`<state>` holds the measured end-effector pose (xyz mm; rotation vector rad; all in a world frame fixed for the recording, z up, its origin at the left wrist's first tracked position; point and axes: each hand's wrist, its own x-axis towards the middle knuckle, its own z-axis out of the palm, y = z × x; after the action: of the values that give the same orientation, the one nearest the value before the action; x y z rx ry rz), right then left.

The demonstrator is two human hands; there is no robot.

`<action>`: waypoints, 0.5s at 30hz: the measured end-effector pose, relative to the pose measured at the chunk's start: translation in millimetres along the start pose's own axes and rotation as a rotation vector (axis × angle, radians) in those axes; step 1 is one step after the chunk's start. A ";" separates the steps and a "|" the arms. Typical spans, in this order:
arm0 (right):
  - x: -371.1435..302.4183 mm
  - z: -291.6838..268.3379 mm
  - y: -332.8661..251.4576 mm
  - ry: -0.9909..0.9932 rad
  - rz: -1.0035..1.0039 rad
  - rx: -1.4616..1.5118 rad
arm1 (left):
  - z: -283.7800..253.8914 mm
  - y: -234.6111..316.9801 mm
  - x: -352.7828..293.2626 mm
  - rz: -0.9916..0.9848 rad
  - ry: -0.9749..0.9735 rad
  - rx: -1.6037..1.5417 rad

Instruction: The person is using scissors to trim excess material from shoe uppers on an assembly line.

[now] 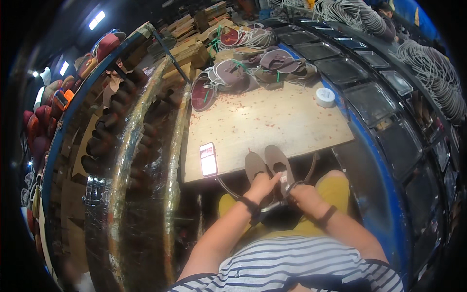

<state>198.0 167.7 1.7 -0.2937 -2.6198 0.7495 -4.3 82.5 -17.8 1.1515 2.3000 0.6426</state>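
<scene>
A pair of brown-grey slip-on shoes lies side by side over my lap, toes at the near edge of the board; the left shoe (255, 164) and the right shoe (276, 156) nearly touch. My left hand (262, 187) is closed around their heel ends, its thumb reaching to the pale lining of the right shoe. Beside the right shoe's heel, my right hand (307, 198) is closed on a grey cord (312, 168). Part of a cord also shows left of my left wrist. The fingers' undersides are hidden.
The wooden board (228, 131) carries reddish scraps, a lit phone (208, 159), a round white tin (325, 97) and piled shoes (233, 73) tied with cords. Racks of dark shoes (114, 114) stand left. Clear-windowed dark trays (369, 100) and cord bundles (433, 68) line the right. Other people sit farther off.
</scene>
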 end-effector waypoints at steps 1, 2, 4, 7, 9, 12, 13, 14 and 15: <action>-1.2 -2.6 -3.7 -0.075 -0.028 -0.051 | 8.0 -5.1 6.9 -0.002 0.004 0.001; -2.4 -3.5 -6.7 -0.150 -0.057 -0.101 | 15.2 -11.5 11.8 -0.018 0.091 0.063; -8.9 -3.4 -4.3 -0.109 0.022 -0.007 | 23.1 -18.6 14.9 0.024 0.230 0.119; -24.3 -0.7 4.8 -0.020 0.180 0.106 | 16.1 -35.5 0.6 0.113 0.256 0.108; -27.7 -8.6 -2.2 0.228 0.455 0.382 | 5.4 -39.3 -21.6 0.103 0.311 -0.086; -16.2 -30.0 -27.8 0.156 0.549 0.363 | -15.8 -32.9 -58.5 -0.069 0.288 -0.623; -11.0 -34.5 -34.6 0.073 0.603 0.355 | -23.4 -26.9 -67.8 -0.259 0.207 -0.958; -8.7 -32.2 -37.1 0.033 0.569 0.290 | -33.2 -21.0 -76.8 -0.263 0.209 -0.952; -3.4 -31.4 -39.8 0.031 0.569 0.295 | -43.7 -15.6 -83.6 -0.263 0.148 -1.010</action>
<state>211.0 147.9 46.6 -0.9710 -2.3580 1.2809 4.1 -3.0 24.2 0.3183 1.7440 1.5503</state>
